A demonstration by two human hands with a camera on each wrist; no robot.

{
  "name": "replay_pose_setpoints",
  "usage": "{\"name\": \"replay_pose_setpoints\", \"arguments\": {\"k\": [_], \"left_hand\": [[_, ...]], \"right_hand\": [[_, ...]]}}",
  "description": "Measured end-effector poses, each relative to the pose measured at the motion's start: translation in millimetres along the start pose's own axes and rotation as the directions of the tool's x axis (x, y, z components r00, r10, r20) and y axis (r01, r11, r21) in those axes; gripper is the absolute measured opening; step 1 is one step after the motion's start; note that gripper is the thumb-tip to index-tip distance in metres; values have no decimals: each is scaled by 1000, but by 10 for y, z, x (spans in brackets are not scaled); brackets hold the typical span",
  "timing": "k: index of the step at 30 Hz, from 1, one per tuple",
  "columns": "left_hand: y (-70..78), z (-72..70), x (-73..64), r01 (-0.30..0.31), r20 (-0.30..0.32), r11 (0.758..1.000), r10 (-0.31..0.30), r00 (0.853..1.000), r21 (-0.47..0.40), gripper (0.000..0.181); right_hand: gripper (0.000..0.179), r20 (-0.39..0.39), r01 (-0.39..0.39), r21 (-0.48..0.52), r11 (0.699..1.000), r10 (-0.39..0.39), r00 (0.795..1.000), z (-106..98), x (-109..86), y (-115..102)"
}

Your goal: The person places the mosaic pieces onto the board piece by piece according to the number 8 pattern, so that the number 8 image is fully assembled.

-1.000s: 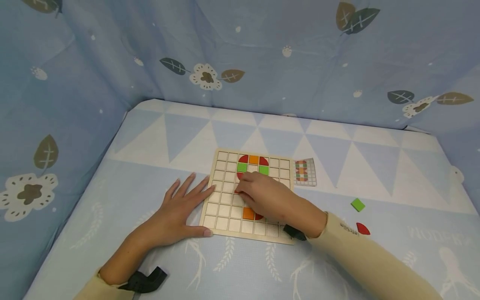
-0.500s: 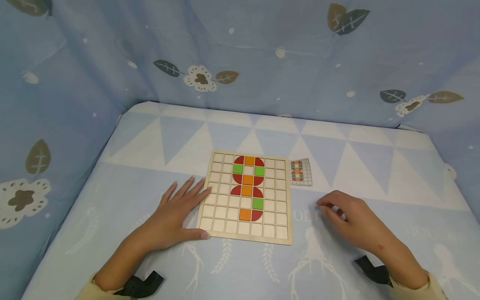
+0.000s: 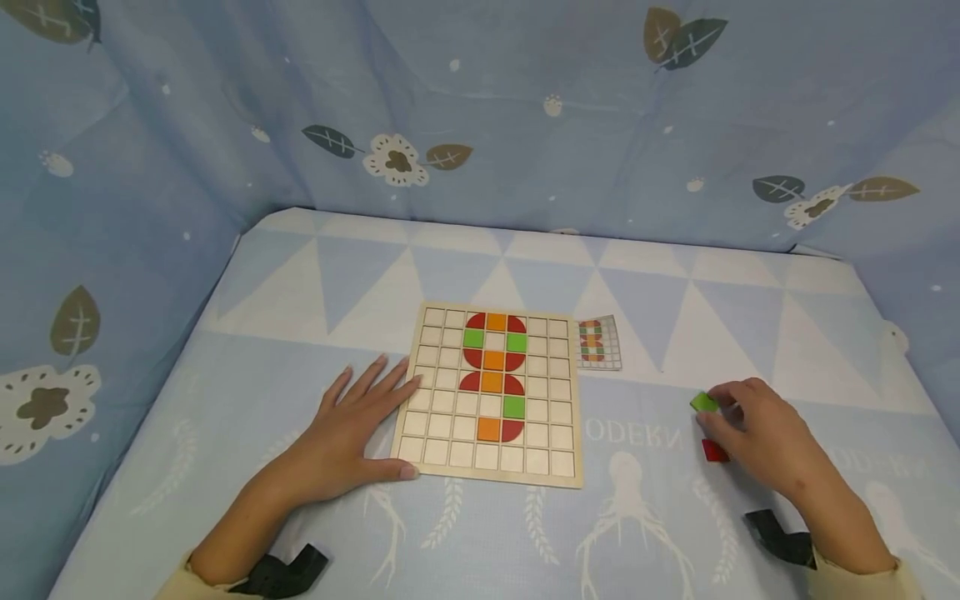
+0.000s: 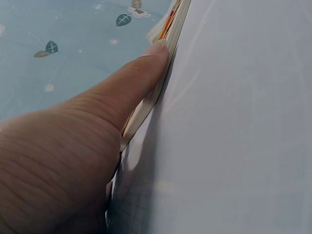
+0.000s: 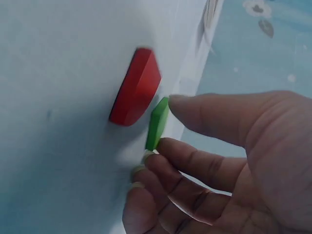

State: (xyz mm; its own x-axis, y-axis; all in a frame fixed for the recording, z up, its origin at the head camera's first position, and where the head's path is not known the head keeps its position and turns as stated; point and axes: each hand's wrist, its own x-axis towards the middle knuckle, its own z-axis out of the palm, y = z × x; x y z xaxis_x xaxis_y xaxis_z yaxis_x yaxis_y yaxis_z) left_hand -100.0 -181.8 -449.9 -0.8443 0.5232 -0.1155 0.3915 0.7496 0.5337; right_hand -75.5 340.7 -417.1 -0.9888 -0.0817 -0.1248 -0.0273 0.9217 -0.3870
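A wooden grid board (image 3: pixel 438 457) lies on the table with red, orange and green tiles set in its cells. My left hand (image 3: pixel 360 433) lies spread at its left edge, fingers on the rim and thumb (image 4: pixel 146 63) along the near corner. To the right of the board, my right hand (image 3: pixel 772 437) has thumb and index finger at opposite edges of a small green square tile (image 3: pixel 703 402), pinching it close over the table. Beside the thumb lies a red quarter-round tile (image 3: pixel 715 451), flat and partly hidden by the hand.
A small printed pattern card (image 3: pixel 611 343) lies against the board's right edge. Patterned cloth (image 3: pixel 555 167) hangs behind the table (image 3: pixel 637 517) and along its left side. Both wrists wear black straps (image 3: pixel 780 537).
My right hand has left the board, where a red tile now sits in the cell it covered, and has moved right to the loose green tile. The left hand has stayed at the board's edge.
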Motion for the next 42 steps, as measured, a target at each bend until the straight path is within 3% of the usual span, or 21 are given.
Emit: {"name": "replay_pose_setpoints", "arguments": {"k": [5, 12, 21, 29, 36, 42], "left_hand": [[-2, 12, -5, -12, -15, 1000, 12, 1000, -3, 110], [-1, 17, -11, -2, -12, 1000, 1, 1000, -4, 110], [8, 8, -9, 10, 3, 1000, -10, 1000, 4, 111], [21, -18, -24, -5, -17, 1000, 5, 1000, -6, 109], [15, -13, -26, 12, -7, 1000, -12, 1000, 0, 110], [26, -5, -16, 0, -16, 1000, 0, 1000, -5, 109]], "right_hand": [[30, 25, -25, 38, 999, 24, 999, -19, 111, 72], [31, 97, -84, 55, 995, 79, 992, -49, 175, 124], [33, 140, -50, 88, 995, 38, 989, -86, 192, 230], [19, 141, -23, 195, 981, -5, 990, -119, 183, 362], [20, 180, -57, 219, 974, 17, 984, -110, 186, 327], [13, 161, -8, 244, 970, -32, 986, -128, 208, 142]]}}
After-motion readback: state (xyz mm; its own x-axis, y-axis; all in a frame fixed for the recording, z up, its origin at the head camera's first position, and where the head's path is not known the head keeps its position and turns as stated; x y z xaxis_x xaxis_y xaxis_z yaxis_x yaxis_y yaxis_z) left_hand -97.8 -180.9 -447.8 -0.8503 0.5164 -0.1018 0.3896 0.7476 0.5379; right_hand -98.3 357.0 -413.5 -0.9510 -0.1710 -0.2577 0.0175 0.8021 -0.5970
